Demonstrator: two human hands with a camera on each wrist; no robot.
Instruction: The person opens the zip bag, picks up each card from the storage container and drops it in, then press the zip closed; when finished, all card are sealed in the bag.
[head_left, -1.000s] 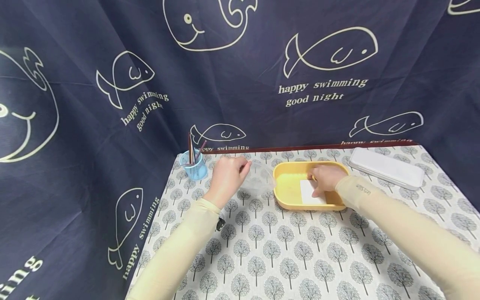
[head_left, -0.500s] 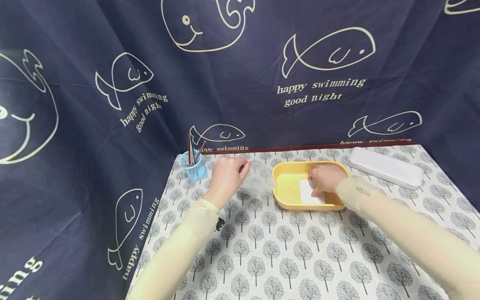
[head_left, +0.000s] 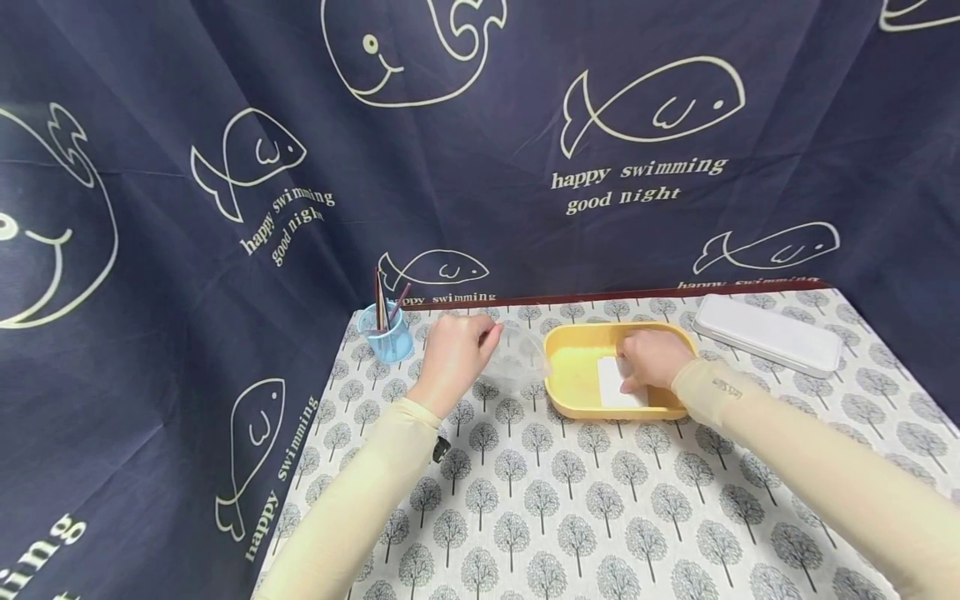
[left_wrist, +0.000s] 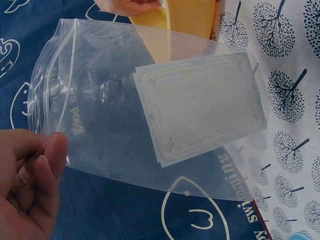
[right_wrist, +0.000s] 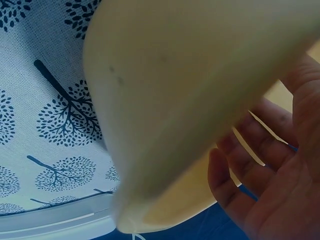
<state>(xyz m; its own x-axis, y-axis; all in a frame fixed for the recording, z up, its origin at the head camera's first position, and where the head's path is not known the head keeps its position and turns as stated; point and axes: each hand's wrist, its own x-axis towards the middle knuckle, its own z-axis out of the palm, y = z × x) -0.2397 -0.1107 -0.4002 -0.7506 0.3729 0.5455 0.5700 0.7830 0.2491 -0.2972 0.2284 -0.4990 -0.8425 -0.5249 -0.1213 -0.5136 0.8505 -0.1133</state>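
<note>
My left hand (head_left: 453,354) pinches the edge of a clear zip bag (left_wrist: 107,115) between thumb and fingers, near its zip end. Inside the bag lie pale cards with a printed border and lines (left_wrist: 202,110), slightly fanned. Seen from the head, the bag (head_left: 516,354) hangs left of a yellow tray (head_left: 573,371). My right hand (head_left: 654,358) reaches down into the tray, thumb and fingers bent at the right side of a white card (head_left: 615,383). In the right wrist view, the tray wall (right_wrist: 165,100) hides its fingertips, so whether it grips the card is unclear.
A blue mesh pen cup (head_left: 390,340) with several pencils stands at the back left. A long white case (head_left: 768,333) lies right of the tray. Tree-patterned cloth (head_left: 525,500) covers the table, and a dark blue fish-print curtain (head_left: 465,183) hangs behind.
Both hands, the bag and the card keep nearly the same places. The head view has shifted very slightly.
</note>
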